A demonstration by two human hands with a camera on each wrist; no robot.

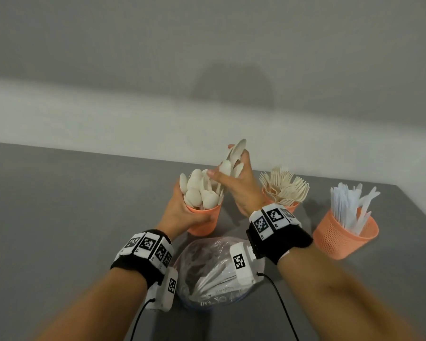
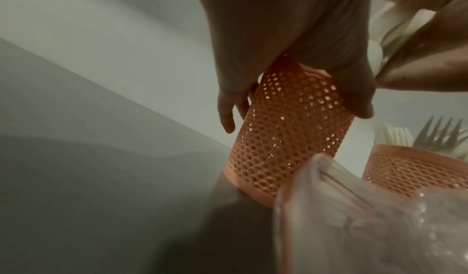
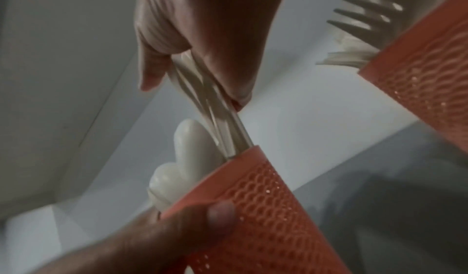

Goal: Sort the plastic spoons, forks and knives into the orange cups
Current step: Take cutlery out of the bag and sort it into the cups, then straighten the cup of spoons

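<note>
Feeding spoons, pinched in right hand, into spoon cup gripped by left hand; next probably releasing, then reaching bag at 6 o'clock.

No words or numbers can be made out anywhere. The wristbands carry only black-and-white square code markers, and faint print on the plastic bag is too blurred to read.
</note>
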